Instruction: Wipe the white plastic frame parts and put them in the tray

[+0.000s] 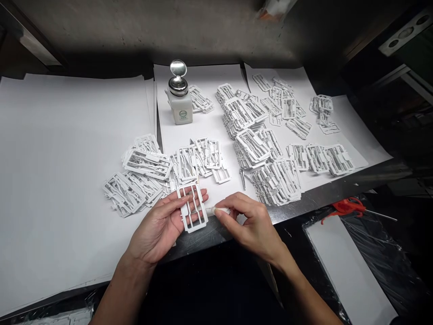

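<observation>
My left hand (160,225) holds a white plastic frame (203,215) with long thin bars across its opening. The thumb lies on the frame's face and the fingers are behind it. To the right, my right hand (252,221) pinches a small, slim, whitish tool (223,210). Its narrow tip points at the right side of the frame; whether it touches cannot be made out. Just beyond my hands lie loose piles of similar frames (186,163), and another heap (125,194) sits to the left.
A white pump bottle (182,110) with its metal lid raised stands at the back. Stacked frames (275,183) fill the right side of the paper sheets (67,180). Small metal nippers (242,179) lie beside the stacks. Orange-handled scissors (350,206) rest at the lower right.
</observation>
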Tool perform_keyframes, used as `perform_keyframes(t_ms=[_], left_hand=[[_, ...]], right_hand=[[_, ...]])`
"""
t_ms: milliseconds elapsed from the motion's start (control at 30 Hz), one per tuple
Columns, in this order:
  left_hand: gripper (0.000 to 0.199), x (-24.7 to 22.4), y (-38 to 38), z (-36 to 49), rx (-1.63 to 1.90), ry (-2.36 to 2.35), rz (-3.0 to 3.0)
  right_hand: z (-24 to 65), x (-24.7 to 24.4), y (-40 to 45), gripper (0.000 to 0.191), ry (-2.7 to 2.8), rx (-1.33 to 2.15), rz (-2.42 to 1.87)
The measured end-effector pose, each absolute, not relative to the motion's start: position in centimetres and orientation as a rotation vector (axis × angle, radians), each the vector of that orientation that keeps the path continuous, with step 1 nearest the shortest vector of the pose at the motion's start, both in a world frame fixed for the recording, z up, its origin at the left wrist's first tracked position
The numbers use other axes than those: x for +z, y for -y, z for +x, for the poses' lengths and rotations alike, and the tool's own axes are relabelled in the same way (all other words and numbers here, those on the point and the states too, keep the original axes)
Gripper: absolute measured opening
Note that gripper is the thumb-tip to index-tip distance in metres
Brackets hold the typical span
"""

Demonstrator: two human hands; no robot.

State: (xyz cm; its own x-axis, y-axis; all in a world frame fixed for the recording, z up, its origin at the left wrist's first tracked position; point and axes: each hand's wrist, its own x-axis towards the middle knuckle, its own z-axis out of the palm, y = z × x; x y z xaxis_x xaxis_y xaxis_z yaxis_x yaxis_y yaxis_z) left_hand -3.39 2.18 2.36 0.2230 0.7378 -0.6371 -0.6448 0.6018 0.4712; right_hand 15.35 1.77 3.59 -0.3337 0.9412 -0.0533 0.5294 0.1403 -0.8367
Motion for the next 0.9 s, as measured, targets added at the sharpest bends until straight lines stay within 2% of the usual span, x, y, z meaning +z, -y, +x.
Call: perform_keyframes(t_ms=[300,500,900], left_hand=[[0.033,2.5,-2.2,-3.1,0.973,-0.855,-0.015],[0.032,2.4,-2.2,-3.4,0.994,-0.83,-0.045],[0.034,2.2,-2.2,-3.6,1.003,-0.703,-0.057]], right_hand=[[11.8,3.6,-0.9,0.014,1.984,1.239,-1.139],[12.5,3.7,-0.5,0.018,2.141,1.261,-1.146],[12.3,4.2,-2.5,0.015,2.009,1.116,-1.2]])
